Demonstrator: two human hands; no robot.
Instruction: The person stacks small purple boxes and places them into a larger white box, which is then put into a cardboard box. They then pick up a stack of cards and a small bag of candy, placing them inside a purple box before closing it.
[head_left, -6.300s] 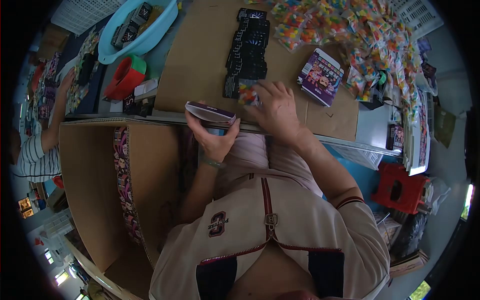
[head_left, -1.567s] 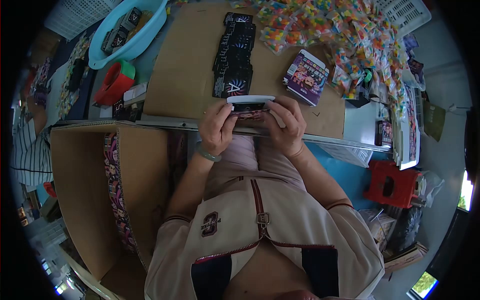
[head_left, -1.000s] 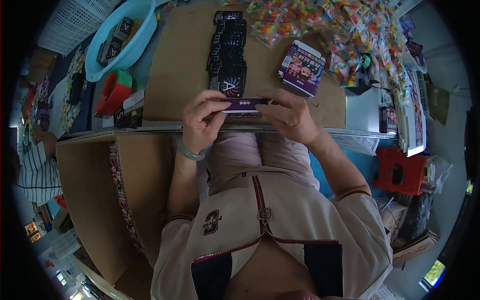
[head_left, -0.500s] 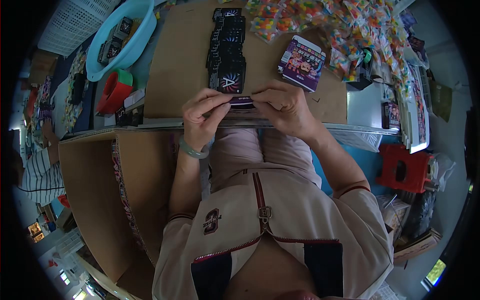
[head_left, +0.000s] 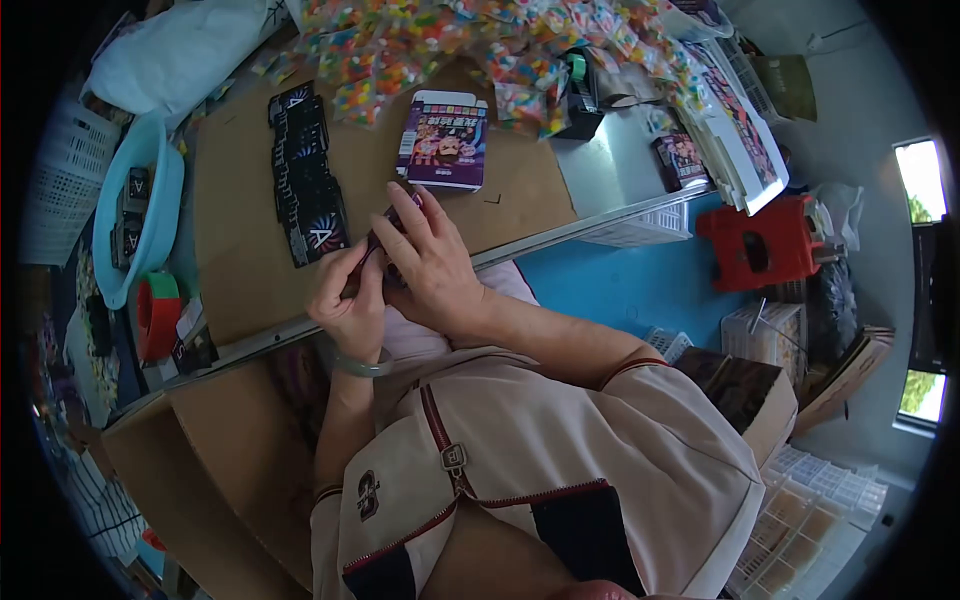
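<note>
Between my two hands, at the table's front edge, is a small dark purple box, mostly hidden by the fingers. My left hand (head_left: 345, 300), with a bracelet at its wrist, pinches the box's near end. Around its far side curl the fingers of my right hand (head_left: 432, 262). Just beyond them a stack of flat purple printed boxes (head_left: 445, 145) lies on the cardboard sheet (head_left: 235, 200). To the left of the stack, a row of overlapping black packets (head_left: 303, 165) runs away from me.
Many bags of colourful candy (head_left: 400, 40) cover the table's back. A tape dispenser (head_left: 580, 100) stands right of them. At left are a blue basin (head_left: 145, 200) and a red and green tape roll (head_left: 158, 315). A red stool (head_left: 755, 240) and an open carton (head_left: 220, 440) flank me.
The view has turned and shifted right. My hands have come closer together, with the purple box now tilted, and my right hand's fingers have moved over its far side.
</note>
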